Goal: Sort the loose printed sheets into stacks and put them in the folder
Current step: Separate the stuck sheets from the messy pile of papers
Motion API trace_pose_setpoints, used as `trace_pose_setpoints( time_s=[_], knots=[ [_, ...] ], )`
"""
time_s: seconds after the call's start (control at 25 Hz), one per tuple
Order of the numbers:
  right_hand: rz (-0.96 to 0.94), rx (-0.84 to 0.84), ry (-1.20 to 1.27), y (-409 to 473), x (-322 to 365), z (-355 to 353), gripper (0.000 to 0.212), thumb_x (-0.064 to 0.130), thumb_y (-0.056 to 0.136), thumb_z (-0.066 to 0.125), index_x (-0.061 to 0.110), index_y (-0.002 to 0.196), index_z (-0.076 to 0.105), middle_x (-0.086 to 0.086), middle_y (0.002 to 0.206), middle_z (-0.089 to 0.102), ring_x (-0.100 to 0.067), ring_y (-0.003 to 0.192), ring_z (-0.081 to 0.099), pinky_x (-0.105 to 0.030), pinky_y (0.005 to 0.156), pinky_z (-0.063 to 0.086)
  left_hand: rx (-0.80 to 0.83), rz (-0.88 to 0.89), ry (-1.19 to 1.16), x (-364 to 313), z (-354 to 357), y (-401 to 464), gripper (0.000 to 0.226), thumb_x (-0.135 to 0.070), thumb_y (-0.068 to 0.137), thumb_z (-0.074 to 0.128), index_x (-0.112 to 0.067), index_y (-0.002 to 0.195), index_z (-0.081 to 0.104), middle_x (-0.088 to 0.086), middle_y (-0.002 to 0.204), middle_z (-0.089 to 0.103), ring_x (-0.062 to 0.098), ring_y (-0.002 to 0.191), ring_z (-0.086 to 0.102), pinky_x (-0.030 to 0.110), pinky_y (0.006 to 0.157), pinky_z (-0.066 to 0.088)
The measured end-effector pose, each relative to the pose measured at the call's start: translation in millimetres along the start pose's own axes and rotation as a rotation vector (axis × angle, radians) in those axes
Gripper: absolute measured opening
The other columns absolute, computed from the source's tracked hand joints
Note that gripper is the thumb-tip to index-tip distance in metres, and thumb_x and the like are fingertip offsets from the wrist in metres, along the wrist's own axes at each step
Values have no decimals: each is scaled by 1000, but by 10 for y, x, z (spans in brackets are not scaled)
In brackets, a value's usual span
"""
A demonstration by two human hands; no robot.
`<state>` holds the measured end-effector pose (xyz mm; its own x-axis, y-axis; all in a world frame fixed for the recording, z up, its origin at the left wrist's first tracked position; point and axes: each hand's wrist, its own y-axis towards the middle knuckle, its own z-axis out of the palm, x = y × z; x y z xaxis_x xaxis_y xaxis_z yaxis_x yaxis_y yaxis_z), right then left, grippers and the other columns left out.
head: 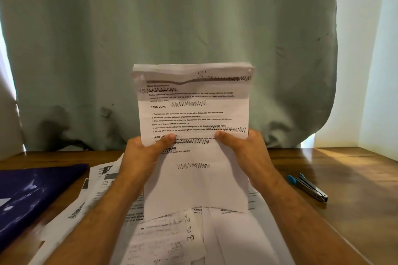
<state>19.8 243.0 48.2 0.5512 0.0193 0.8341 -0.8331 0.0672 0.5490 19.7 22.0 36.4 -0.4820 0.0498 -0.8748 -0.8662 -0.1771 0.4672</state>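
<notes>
I hold a stack of printed sheets (193, 118) upright in front of me, its bottom edge near the table. My left hand (146, 150) grips its left side with the thumb across the front page. My right hand (241, 146) grips the right side the same way. The top page carries printed text and pen scribbles, and its upper edge curls forward. Several loose printed sheets (172, 234) lie spread on the wooden table (344, 178) beneath my forearms. A dark blue folder (32, 196) lies closed at the left.
A stapler with blue ends (308, 187) lies on the table to the right of the papers. A pale green curtain (172, 28) hangs behind the table. Bright light falls on the wall at the right.
</notes>
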Motion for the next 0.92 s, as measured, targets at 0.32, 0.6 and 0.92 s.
trace_pose_setpoints(
  time_s=[0.32,0.6,0.92],
  knots=[
    [3,30,-188,-20,-36,87,21,20,82,78,32,98,73,19,98,74,0,91,70,-27,85,55,-80,115,162,48,80,-12,12,-43,74,76,-38,84,72,-21,81,76,7,79,75,29,67,61],
    [0,27,-240,-15,-97,76,28,22,83,77,25,111,72,11,107,74,-8,97,70,-31,87,56,-55,142,143,87,56,-8,7,-38,81,78,-42,84,73,-24,82,75,2,80,74,16,57,57],
    [32,-6,-212,0,-215,43,21,17,79,79,35,88,72,20,92,74,0,86,70,-22,77,55,-37,140,138,168,74,-54,10,-36,84,76,-44,87,72,-26,85,75,-1,83,73,17,62,57]
  ],
)
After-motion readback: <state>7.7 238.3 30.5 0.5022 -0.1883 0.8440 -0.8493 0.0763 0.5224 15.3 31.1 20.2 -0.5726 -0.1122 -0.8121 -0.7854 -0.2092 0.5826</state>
